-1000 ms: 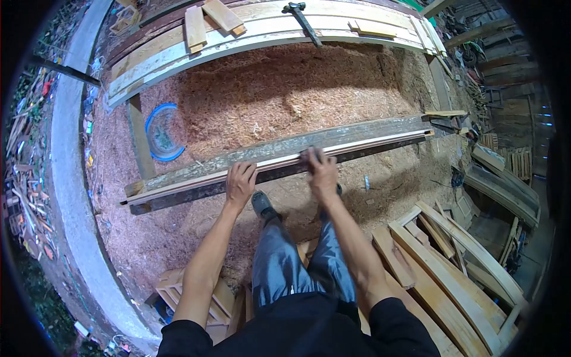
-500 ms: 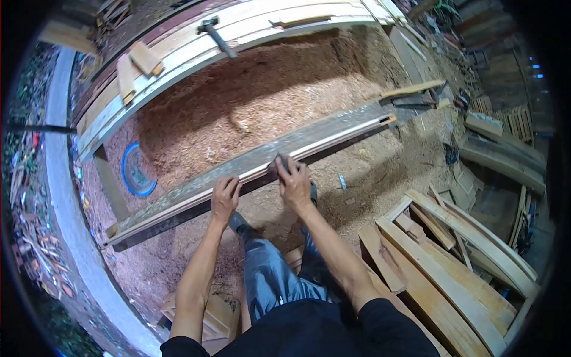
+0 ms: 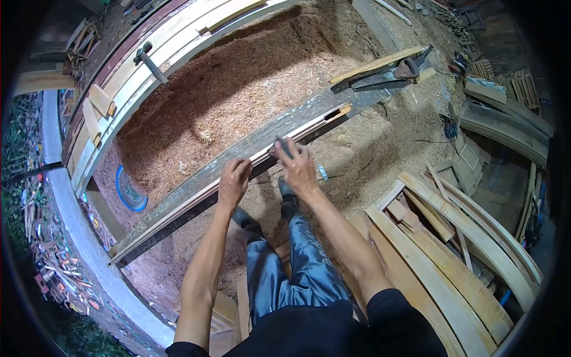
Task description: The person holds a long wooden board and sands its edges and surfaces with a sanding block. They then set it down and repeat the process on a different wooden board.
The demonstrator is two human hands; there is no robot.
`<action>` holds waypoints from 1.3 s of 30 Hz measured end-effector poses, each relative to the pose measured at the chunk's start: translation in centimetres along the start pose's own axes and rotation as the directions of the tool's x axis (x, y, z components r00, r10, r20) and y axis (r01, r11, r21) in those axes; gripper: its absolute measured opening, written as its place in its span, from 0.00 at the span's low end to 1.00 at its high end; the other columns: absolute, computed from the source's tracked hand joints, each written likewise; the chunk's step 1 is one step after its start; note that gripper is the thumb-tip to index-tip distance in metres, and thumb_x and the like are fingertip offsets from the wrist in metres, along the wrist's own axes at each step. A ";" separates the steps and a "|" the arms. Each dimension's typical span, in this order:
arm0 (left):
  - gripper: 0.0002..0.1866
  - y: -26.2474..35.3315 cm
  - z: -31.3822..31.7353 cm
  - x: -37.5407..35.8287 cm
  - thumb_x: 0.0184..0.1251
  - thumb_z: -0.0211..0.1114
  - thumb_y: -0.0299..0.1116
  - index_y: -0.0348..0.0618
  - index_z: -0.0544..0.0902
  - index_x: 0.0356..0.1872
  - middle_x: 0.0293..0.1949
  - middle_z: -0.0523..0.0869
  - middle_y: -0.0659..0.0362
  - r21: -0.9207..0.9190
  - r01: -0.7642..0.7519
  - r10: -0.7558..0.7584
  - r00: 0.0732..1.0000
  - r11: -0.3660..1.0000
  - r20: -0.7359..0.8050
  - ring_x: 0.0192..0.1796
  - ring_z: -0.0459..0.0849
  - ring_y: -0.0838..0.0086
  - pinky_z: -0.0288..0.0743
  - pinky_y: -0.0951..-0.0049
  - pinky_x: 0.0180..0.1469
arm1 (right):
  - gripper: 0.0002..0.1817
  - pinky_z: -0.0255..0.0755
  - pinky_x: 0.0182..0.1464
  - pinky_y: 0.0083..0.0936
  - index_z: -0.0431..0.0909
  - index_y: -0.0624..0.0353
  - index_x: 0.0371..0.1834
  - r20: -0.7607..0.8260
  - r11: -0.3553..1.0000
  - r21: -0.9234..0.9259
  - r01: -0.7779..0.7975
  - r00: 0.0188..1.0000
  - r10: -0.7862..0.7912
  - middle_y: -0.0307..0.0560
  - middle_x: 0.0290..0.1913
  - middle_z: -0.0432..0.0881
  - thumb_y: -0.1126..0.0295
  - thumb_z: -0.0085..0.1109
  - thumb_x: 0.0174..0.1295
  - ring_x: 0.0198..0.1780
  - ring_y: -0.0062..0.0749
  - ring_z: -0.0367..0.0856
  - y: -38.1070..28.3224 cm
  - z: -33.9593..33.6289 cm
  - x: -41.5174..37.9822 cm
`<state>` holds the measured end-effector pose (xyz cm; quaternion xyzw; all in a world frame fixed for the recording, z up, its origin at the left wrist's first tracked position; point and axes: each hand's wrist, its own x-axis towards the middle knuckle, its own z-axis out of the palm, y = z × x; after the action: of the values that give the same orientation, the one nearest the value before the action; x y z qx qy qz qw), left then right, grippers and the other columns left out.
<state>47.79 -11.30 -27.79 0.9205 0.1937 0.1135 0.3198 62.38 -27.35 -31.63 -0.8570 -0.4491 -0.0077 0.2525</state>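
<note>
A long, narrow wooden strip lies along a grey, weathered plank in front of me. My left hand has its fingers bent over the strip, left of the middle, pinching it from above. To its right, my right hand is closed around a small dark block, which rests on or just above the strip. The block's underside is hidden by my fingers, and its exact kind does not show. Both hands look slightly blurred.
A handsaw lies at the plank's right end. Across the shavings, a hammer rests on a bench of pale boards. A blue-rimmed round thing sits at left. Wooden frames are stacked at lower right.
The view has shifted, so the bench and hammer appear further left and the saw shows more fully. Both hands remain at the strip; my right hand still holds the dark block.
</note>
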 end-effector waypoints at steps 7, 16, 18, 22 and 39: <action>0.08 1.3 1.8 3.1 0.62 0.67 0.26 0.38 0.82 0.42 0.39 0.81 0.51 0.008 -0.072 0.072 0.997 0.997 0.033 0.44 0.79 0.55 0.75 0.60 0.46 | 0.26 0.73 0.48 0.33 0.67 0.53 0.69 -0.011 0.926 -0.172 -0.335 0.941 0.338 0.55 0.62 0.74 0.73 0.56 0.66 0.51 0.39 0.75 7.1 -3.4 3.9; 0.10 1.0 1.5 2.9 0.62 0.68 0.26 0.38 0.82 0.44 0.40 0.81 0.50 -0.011 -0.060 0.061 0.997 0.998 0.047 0.43 0.81 0.54 0.76 0.60 0.44 | 0.23 0.74 0.44 0.33 0.69 0.55 0.65 -0.188 0.922 -0.251 -0.294 0.949 0.252 0.55 0.56 0.76 0.70 0.58 0.65 0.41 0.39 0.75 6.4 -2.5 3.5; 0.10 0.6 1.1 2.2 0.63 0.68 0.26 0.38 0.82 0.44 0.40 0.81 0.51 -0.015 -0.038 0.039 0.998 0.999 0.050 0.43 0.81 0.54 0.76 0.60 0.45 | 0.24 0.72 0.47 0.33 0.69 0.55 0.66 -0.143 0.919 -0.231 -0.320 0.945 0.294 0.55 0.59 0.75 0.69 0.57 0.66 0.43 0.39 0.73 4.3 -1.3 3.3; 0.13 0.1 -0.1 0.3 0.58 0.67 0.22 0.39 0.82 0.45 0.41 0.81 0.53 0.033 -0.039 0.038 0.999 0.999 0.026 0.46 0.80 0.56 0.76 0.60 0.46 | 0.31 0.74 0.48 0.31 0.67 0.46 0.70 0.001 0.989 0.025 -0.145 0.989 0.145 0.54 0.60 0.76 0.73 0.62 0.62 0.48 0.37 0.72 -3.6 1.1 0.0; 0.20 -13.7 -11.2 -17.7 0.49 0.65 0.18 0.40 0.84 0.47 0.43 0.83 0.54 0.201 -0.030 0.063 0.985 0.979 -0.161 0.47 0.82 0.58 0.78 0.62 0.50 | 0.30 0.67 0.57 0.47 0.71 0.50 0.70 0.005 0.953 -0.051 -0.298 0.954 0.299 0.61 0.66 0.71 0.66 0.62 0.63 0.51 0.58 0.71 -22.8 7.2 -3.5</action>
<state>24.25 -2.93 -29.30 0.9392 0.2085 0.1779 0.2068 41.09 -16.20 -29.08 -0.9210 -0.3158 0.0246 0.2266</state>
